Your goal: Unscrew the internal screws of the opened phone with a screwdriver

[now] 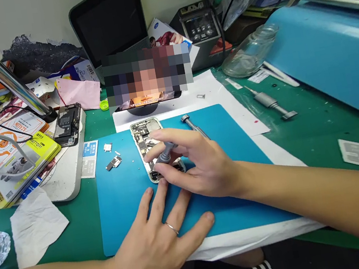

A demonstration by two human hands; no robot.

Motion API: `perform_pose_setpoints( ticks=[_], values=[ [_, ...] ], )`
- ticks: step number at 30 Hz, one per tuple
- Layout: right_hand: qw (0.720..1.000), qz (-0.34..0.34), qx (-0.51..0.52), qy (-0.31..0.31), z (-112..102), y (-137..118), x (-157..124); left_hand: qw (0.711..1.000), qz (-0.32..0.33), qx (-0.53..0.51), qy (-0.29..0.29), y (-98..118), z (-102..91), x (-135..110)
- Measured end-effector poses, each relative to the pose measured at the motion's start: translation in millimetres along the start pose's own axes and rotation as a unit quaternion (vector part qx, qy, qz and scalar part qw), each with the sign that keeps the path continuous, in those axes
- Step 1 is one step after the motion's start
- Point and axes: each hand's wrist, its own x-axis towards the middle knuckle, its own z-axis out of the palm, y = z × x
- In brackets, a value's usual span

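Note:
An opened phone [147, 135] with its insides showing lies on a blue work mat [121, 199]. My right hand [198, 163] pinches a grey screwdriver [166, 153] and holds its tip down on the phone's lower part. My left hand [162, 238] lies flat on the mat with fingers spread, a ring on one finger, its fingertips touching the phone's bottom edge. Small loose metal parts [113, 163] lie on the mat left of the phone. A second grey screwdriver [193, 123] lies on the mat behind my right hand.
A phone on a stand [146, 101] stands behind the mat, a dark screen [108, 20] behind that. Another opened phone [67, 121] and a yellow box [23, 167] sit left. A glass jar [248, 52], a grey tool [272, 103] and a blue machine [330, 49] lie right.

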Motion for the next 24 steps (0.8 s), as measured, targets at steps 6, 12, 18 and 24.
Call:
perform_pose_setpoints(
  ticks=[6,12,18,24],
  values=[
    [0.997,0.029,0.055,0.034,1.4,0.6,-3.7,1.0,-0.003,-0.008,-0.004,0.2,0.9,-0.7],
    [0.995,0.04,0.094,0.023,1.8,0.8,-4.1,1.0,-0.005,-0.012,-0.005,0.9,-0.6,0.4],
    [0.993,0.024,0.116,-0.008,7.5,0.1,-5.1,1.0,-0.005,-0.006,-0.01,-0.7,-1.5,0.5],
    [0.989,0.045,0.138,-0.008,9.5,-1.1,-4.4,1.0,-0.004,-0.003,-0.006,-1.0,0.5,0.8]
  ],
)
